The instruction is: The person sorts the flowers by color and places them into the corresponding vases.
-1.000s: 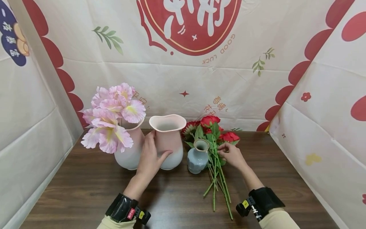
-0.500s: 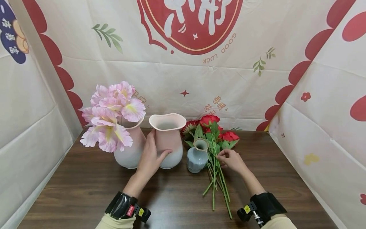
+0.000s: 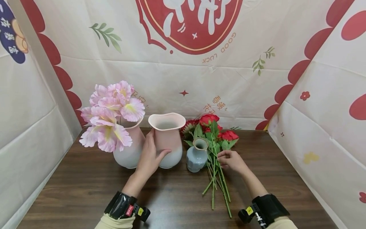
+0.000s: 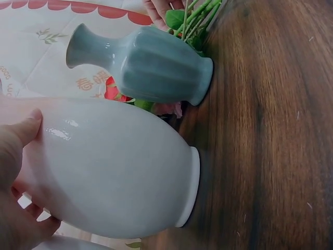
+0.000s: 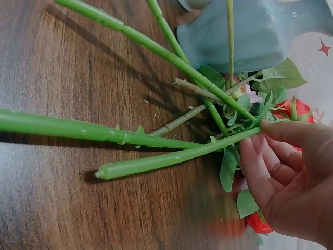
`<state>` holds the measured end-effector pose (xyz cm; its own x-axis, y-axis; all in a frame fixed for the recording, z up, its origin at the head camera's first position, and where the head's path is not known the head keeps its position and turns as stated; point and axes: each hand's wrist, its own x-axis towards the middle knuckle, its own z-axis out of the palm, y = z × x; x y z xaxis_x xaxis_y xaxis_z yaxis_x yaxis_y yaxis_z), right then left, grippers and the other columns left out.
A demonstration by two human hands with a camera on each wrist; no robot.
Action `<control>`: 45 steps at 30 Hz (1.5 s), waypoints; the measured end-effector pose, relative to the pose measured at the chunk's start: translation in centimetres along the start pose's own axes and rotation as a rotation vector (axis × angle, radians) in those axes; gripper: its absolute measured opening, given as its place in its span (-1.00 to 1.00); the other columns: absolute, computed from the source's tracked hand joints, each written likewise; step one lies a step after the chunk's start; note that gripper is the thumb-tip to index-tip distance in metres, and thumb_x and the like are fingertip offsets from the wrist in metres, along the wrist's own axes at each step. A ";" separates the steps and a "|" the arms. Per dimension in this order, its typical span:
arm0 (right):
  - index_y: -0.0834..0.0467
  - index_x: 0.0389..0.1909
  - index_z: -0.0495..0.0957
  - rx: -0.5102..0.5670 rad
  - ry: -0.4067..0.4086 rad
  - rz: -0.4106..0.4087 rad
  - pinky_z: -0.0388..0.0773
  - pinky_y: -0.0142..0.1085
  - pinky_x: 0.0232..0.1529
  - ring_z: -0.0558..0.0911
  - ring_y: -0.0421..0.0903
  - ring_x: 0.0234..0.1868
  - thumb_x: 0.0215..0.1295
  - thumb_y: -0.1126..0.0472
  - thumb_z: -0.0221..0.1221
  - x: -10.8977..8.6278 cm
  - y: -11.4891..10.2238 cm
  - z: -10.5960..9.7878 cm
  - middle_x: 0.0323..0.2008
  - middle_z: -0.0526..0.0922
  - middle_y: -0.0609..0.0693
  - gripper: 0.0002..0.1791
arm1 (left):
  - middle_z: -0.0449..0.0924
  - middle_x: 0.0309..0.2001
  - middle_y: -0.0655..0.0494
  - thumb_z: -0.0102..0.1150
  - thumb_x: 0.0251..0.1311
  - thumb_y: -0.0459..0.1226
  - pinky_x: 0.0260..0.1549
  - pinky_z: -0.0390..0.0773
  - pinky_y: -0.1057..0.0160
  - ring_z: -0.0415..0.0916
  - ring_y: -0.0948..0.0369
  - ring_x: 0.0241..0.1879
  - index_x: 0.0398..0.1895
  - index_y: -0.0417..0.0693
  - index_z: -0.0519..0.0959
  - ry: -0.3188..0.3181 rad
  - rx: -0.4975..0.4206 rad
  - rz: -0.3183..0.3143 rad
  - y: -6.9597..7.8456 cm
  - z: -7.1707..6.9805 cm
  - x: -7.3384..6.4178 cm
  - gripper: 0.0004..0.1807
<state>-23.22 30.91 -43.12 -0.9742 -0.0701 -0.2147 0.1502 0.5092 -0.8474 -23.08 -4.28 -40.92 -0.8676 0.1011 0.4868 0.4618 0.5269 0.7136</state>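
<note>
Head view shows me the left hand [image 3: 149,157] gripping the pink-and-white vase [image 3: 169,144], left of the small blue vase [image 3: 197,159]; to its right, the right hand [image 3: 232,161] pinches a green stem [image 5: 182,154], red roses [image 3: 229,135] on the far side.

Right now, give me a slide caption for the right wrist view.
A right hand pinches a green stem, with red flowers and a blue-gray vase nearby.

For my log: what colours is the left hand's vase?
The vase is pink above, fading to pale grey below; best in the head view.
</note>
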 end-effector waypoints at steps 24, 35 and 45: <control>0.50 0.13 0.40 0.070 0.083 -0.106 0.72 -0.28 -0.20 0.65 -0.25 -0.30 0.43 0.30 0.13 -1.3 -3.6 -1.9 -0.24 0.63 0.05 -0.60 | 0.20 0.39 -0.35 0.46 0.08 -0.17 0.42 0.26 -0.14 0.22 -0.16 0.41 0.50 -0.33 -0.01 -0.020 -0.003 -0.015 -0.2 0.2 0.1 0.07; 0.48 0.08 0.43 0.043 0.207 -0.228 0.71 -0.40 -0.22 0.62 -0.37 -0.31 0.42 0.27 0.17 -1.4 -6.8 -3.6 -0.31 0.62 -0.15 -0.62 | 0.18 0.40 -0.35 0.46 0.08 -0.17 0.42 0.25 -0.15 0.21 -0.17 0.42 0.50 -0.33 -0.01 -0.020 -0.019 -0.014 -0.2 0.1 0.0 0.07; 0.39 0.12 0.45 0.040 0.302 -0.327 0.67 -0.50 -0.26 0.64 -0.40 -0.33 0.44 0.20 0.16 -1.3 -11.8 -4.3 -0.35 0.58 -0.30 -0.61 | 0.18 0.40 -0.35 0.46 0.07 -0.18 0.42 0.25 -0.15 0.21 -0.17 0.42 0.50 -0.34 0.00 -0.010 -0.022 -0.009 -0.1 -0.1 -0.2 0.06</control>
<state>-24.45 28.65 -30.73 -0.9761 0.0351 0.2144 -0.1736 0.4678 -0.8666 -23.00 -4.41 -41.06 -0.8734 0.1048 0.4756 0.4580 0.5087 0.7290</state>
